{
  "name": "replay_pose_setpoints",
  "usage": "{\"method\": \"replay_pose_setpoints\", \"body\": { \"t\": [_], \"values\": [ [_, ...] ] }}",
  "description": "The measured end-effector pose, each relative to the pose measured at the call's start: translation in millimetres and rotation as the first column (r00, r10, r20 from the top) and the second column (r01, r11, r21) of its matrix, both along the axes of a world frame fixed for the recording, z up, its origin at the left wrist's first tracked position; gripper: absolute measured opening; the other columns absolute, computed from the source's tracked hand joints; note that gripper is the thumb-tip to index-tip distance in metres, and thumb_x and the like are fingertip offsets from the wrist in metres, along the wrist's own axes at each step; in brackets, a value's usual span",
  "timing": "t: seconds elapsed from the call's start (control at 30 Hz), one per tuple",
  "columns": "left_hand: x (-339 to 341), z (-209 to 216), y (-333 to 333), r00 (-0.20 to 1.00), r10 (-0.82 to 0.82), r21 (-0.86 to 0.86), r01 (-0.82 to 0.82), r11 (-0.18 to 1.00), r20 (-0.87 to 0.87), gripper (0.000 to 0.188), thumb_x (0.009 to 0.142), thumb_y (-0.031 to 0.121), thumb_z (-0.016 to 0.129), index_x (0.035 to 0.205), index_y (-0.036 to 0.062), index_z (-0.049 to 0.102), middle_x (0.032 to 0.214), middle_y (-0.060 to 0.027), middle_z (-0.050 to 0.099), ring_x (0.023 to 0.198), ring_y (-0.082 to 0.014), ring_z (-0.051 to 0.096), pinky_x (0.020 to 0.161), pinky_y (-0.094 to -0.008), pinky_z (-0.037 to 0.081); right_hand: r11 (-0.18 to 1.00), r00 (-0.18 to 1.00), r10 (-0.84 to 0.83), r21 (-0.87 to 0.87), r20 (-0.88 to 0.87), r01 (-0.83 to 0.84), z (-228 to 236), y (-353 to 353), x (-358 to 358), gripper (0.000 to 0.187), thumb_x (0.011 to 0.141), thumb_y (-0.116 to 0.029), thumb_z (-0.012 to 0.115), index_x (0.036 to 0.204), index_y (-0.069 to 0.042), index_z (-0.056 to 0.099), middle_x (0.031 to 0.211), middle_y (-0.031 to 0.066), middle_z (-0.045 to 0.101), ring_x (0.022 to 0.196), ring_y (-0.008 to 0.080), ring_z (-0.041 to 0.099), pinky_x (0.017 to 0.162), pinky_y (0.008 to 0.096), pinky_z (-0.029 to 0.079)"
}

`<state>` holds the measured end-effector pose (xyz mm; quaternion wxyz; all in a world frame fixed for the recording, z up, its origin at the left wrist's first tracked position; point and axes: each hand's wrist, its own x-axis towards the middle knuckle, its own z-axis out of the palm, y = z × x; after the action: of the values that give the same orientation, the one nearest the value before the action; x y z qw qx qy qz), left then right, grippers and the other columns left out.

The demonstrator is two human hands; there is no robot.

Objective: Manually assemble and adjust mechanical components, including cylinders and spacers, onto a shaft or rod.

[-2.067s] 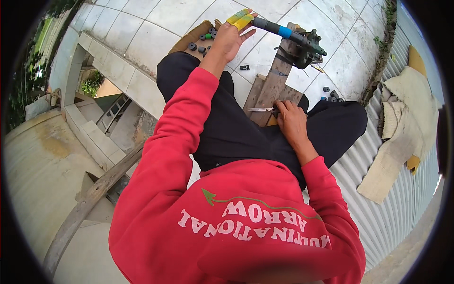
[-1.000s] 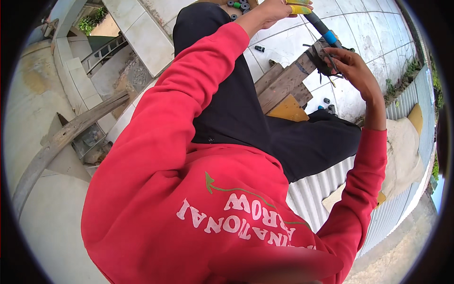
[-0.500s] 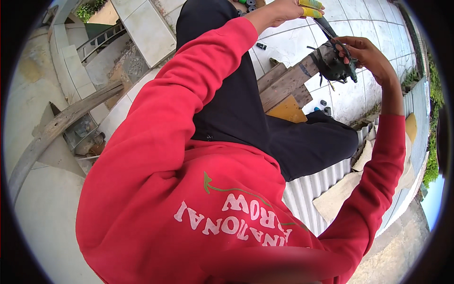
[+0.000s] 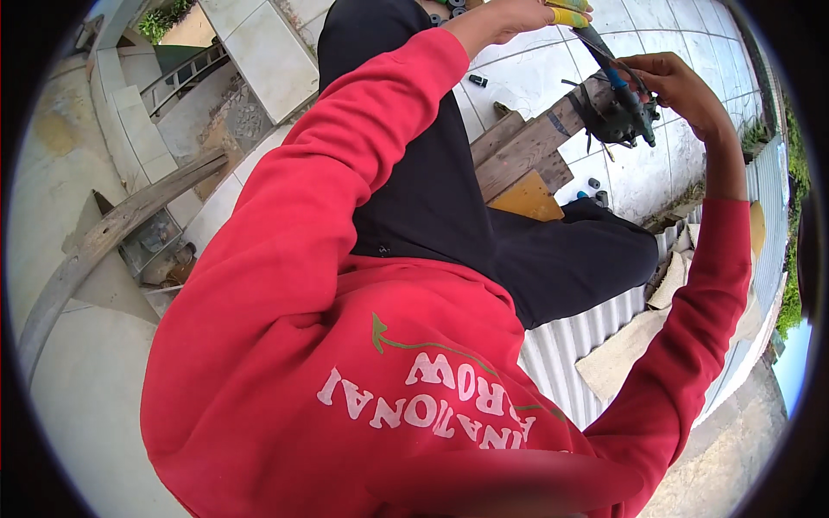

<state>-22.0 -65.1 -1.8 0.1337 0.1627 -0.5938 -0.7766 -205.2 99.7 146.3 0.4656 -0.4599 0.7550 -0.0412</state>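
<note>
My left hand, with yellow-green wraps on its fingers, is closed on the upper end of a black strip at the top of the view. The strip slants down to my right hand, whose thumb and fingers are bent in around its lower part. A slim blue piece shows beside the strip at the right fingertips; its kind cannot be made out. Below the hands, a tangle of black strips lies over the far end of a wooden plank.
A yellow-brown board leans by the plank near my folded leg. Small dark rolls and a small black object lie on white tiles. Corrugated metal and beige cloth are at the right; a wooden pole crosses the left.
My right hand has risen slightly, and the blue piece beside the strip has come into sight. My left hand stays nearly in place, still gripping the strip.
</note>
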Motion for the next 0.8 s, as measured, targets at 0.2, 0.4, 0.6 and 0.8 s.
{"method": "replay_pose_setpoints", "body": {
  "t": [0.2,0.4,0.6,0.8],
  "values": [
    [0,0,0,0.999,-0.021,0.035,0.022,0.999,-0.025,0.042,0.098,0.017,0.076,0.135,-0.0002,0.069,0.128,-0.0069,0.074,0.116,-0.0149,0.066,0.102,-0.0277,0.049,0.993,0.995,0.063,-0.097,-0.077,-0.07,-6,2,-3,0.038,0.098,-0.032,0.073,0.125,-0.006,0.077,0.083,-0.0016,0.07,0.073,0.0079,0.059,0.066,0.0253,0.042],
    [1,-3,-1,0.999,-0.011,-0.003,0.011,1.0,-0.038,0.045,0.099,0.02,0.075,0.138,0.0004,0.067,0.131,-0.007,0.072,0.12,-0.0156,0.064,0.105,-0.0288,0.047,0.996,0.995,0.091,-0.014,-0.033,-0.091,11,14,24,0.035,0.103,-0.018,0.065,0.134,-0.002,0.07,0.094,0.0044,0.074,0.077,0.0105,0.063,0.073,0.0282,0.051],
    [0,-3,-1,0.998,-0.066,0.134,0.062,0.989,0.024,0.05,0.102,0.018,0.071,0.147,0.0006,0.058,0.139,-0.0076,0.067,0.128,-0.0169,0.061,0.109,-0.0305,0.047,0.986,0.986,0.139,-0.102,0.093,-0.129,-43,90,103,0.039,0.088,-0.008,0.077,0.126,-0.002,0.068,0.085,0.0181,0.072,0.078,0.0316,0.071,0.074,0.0397,0.055],
    [18,4,7,0.973,0.193,0.153,-0.211,0.965,0.126,0.039,0.108,0.008,0.047,0.146,0.0071,0.056,0.143,-0.0073,0.065,0.128,-0.0194,0.064,0.105,-0.0353,0.051,0.871,0.931,0.086,-0.426,-0.355,-0.243,-135,164,196,0.021,0.088,-0.016,0.074,0.103,-0.006,0.062,0.092,0.0127,0.068,0.085,0.0337,0.07,0.07,0.0465,0.055]
  ]
}}
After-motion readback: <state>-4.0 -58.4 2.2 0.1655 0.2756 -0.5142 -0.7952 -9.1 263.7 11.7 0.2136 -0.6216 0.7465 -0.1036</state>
